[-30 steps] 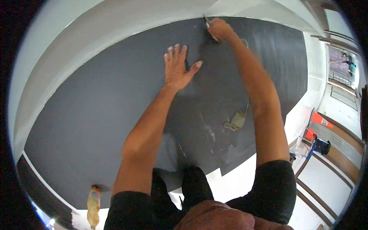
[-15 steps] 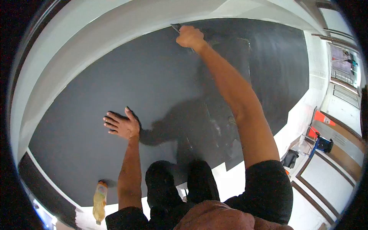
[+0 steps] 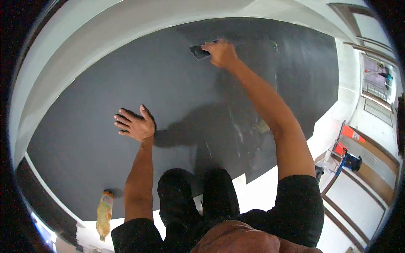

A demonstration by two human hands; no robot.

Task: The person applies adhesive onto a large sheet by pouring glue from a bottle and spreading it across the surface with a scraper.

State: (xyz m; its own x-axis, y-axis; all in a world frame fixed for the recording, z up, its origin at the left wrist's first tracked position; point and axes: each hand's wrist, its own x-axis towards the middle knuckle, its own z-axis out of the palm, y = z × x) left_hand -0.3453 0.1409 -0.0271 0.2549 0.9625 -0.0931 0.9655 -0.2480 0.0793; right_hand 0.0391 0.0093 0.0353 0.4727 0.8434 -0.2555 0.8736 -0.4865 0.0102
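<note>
My right hand [image 3: 223, 54] grips a flat, dark rectangular scraper [image 3: 200, 52] near the far edge of a dark grey sheet-like surface [image 3: 168, 88]. The scraper lies about level with the surface; whether its whole face touches cannot be told. My left hand [image 3: 136, 125] rests palm down on the same surface, fingers spread, holding nothing. Pale streaks and scuffs run across the grey between my arms. A small light patch [image 3: 261, 126], partly behind my right forearm, lies there too.
A bottle of yellowish liquid [image 3: 104, 216] stands near the surface's lower left edge. A white curved wall [image 3: 139, 31] borders the far side. White floor shows at the near edge, by my knees [image 3: 177, 189]. Orange cones [image 3: 352, 134] and a blue-framed item [image 3: 351, 162] are off right.
My right hand has drawn the scraper back from the wall edge and slightly right, and the blade now shows flatter. My left hand stays spread on the surface; the view has shifted slightly.
</note>
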